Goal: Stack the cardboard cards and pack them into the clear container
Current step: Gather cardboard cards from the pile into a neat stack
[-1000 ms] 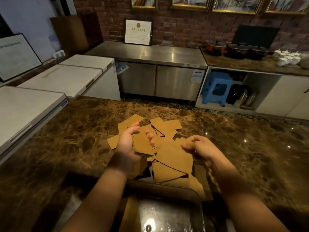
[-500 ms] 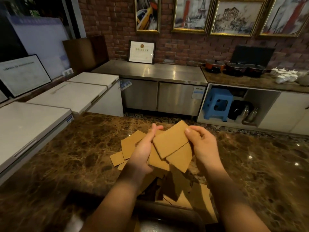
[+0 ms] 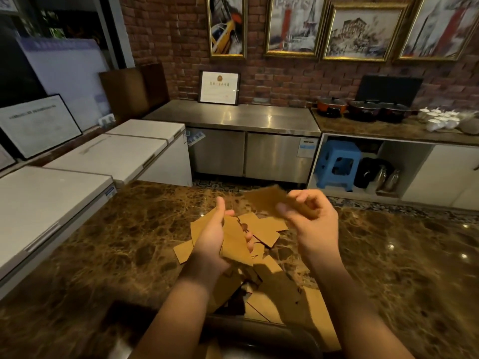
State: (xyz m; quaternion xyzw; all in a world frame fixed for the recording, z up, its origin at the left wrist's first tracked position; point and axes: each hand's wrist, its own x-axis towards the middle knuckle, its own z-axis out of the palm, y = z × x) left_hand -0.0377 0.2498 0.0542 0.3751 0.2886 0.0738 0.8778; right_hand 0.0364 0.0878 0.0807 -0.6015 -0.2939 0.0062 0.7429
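Note:
Several brown cardboard cards point(image 3: 261, 229) lie in a loose pile on the marble counter point(image 3: 129, 242). My left hand point(image 3: 215, 237) is raised over the pile and holds a card point(image 3: 234, 242) against its palm, thumb up. My right hand point(image 3: 308, 221) is lifted to the right of it and pinches another card point(image 3: 267, 200) that tilts away from me; it is motion-blurred. The clear container point(image 3: 259, 332) shows only as a dark curved rim at the bottom edge, between my forearms, with cards lying just beyond it.
White chest freezers point(image 3: 51, 198) line the counter's left side. Beyond the counter stand a steel cabinet point(image 3: 246, 141), a blue stool point(image 3: 337, 164) and pots point(image 3: 363, 110) against a brick wall. Bare marble spreads left and right of the pile.
Both hands came up from the pile. Half a second ago they held cards together; now they have parted, each with its own card. The camera tilted up.

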